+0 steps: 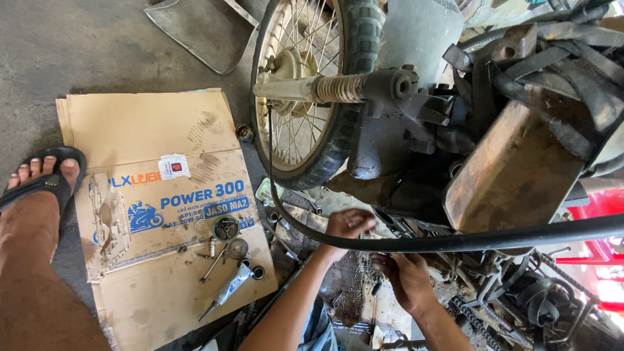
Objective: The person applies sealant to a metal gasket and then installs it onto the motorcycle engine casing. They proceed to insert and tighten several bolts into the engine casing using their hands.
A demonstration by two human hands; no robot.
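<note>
Cardboard (156,195) lies flattened on the floor beside the rear wheel (312,91), apparently so the small parts taken off stay together and out of the grit: a gear (225,229), a smaller sprocket (238,248), a long bolt (213,263) and a squeezed tube (229,290) sit at its corner nearest the wheel. Your left hand (348,226) reaches in below the wheel, fingers curled toward the dark underside of the motorcycle frame (416,156); whether that grip closes on anything I cannot tell. Your right hand (406,276) sits just beside it, lower, wrist bent, fingers folded in near the chain (471,318), its grip hidden too. A black cable (455,240) arcs across both forearms. A sandalled foot (39,188) rests at the cardboard's far edge from the wheel.
</note>
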